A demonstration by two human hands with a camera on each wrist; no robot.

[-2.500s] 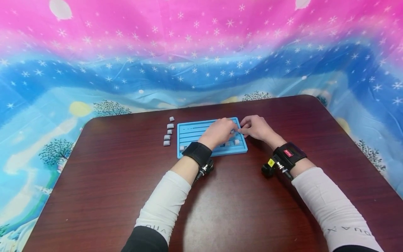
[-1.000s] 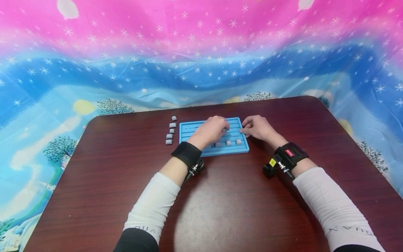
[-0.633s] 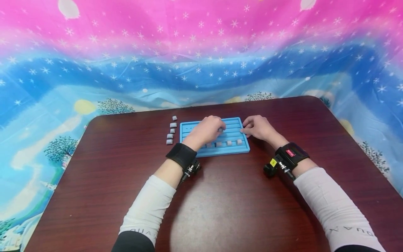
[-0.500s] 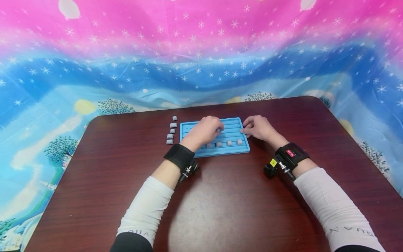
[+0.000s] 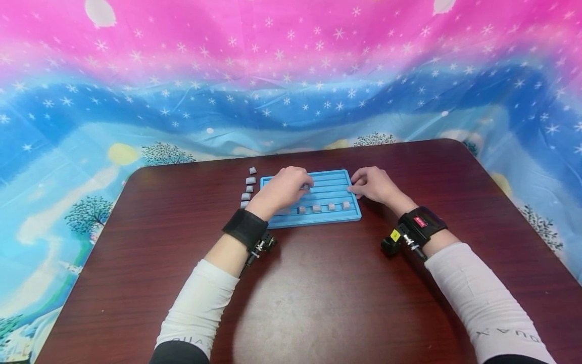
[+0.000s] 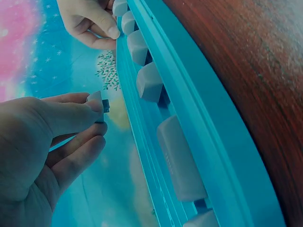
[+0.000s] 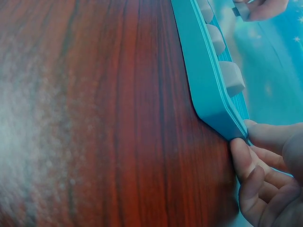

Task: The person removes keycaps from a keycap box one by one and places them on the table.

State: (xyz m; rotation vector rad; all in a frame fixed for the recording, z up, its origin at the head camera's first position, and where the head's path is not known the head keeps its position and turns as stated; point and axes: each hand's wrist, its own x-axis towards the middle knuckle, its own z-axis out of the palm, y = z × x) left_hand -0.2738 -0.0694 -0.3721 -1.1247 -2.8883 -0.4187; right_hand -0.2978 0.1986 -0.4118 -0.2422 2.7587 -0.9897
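Pinching a grey keycap [image 6: 96, 97] between thumb and fingers, the left hand [image 5: 283, 188] hung above the blue tray [image 5: 333, 188], the cap touching nothing beneath. The tray's long axis ran left to right; the row of keycaps [image 5: 317, 208] lay parallel to it, below the held cap and nearer the person. The right hand [image 5: 373, 184] gripped the tray's right end, well apart from the loose keycaps [image 5: 250, 180] on the desk [image 5: 318, 288], to which the left hand was nearer.
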